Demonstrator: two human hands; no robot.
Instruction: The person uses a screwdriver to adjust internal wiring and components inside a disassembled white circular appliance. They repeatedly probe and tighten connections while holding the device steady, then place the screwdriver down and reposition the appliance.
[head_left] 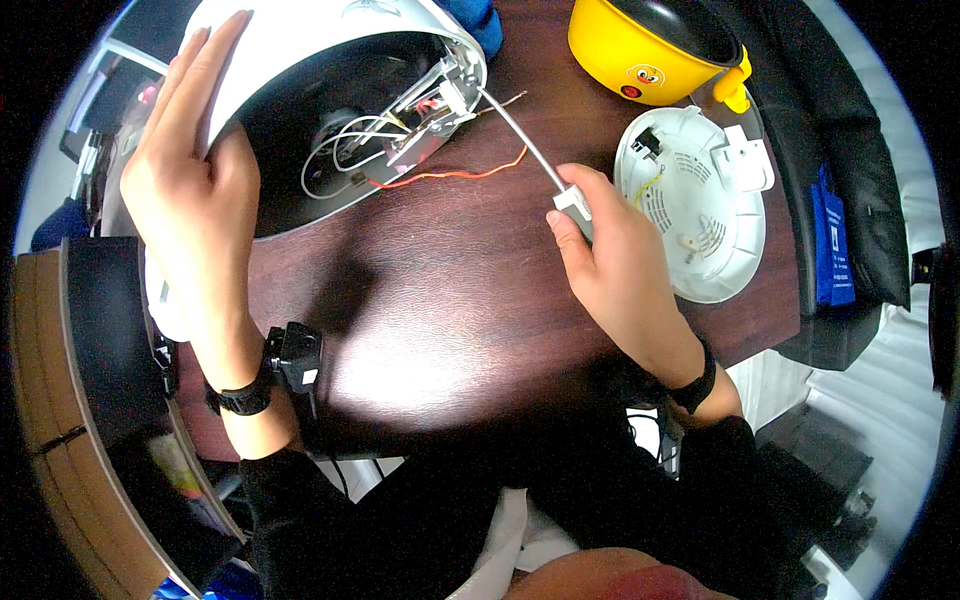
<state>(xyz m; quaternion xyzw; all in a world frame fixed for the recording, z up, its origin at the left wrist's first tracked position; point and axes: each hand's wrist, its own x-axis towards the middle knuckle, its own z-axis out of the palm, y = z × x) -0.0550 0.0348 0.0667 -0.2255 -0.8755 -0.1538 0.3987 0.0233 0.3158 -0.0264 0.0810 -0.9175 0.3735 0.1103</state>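
Note:
A white rounded appliance housing (300, 25) lies on its side at the upper left, its dark hollow facing me. White wires and a metal bracket (425, 140) show inside it, and an orange wire (455, 175) trails out onto the table. My left hand (200, 185) grips the housing's left side, fingers long on the outer shell and thumb at the rim. In my right hand (620, 250) is a screwdriver (530, 145) with a pale handle. Its shaft slants up left, and the tip meets the housing's right edge near the bracket.
To the right lies a white oval cover (690, 270) with vents, inner side up. Behind it stands a yellow pot (625, 55) with a dark inside. A black bag (835, 120) borders the right of the brown table (430, 300). A small black device (300, 355) sits by my left wrist.

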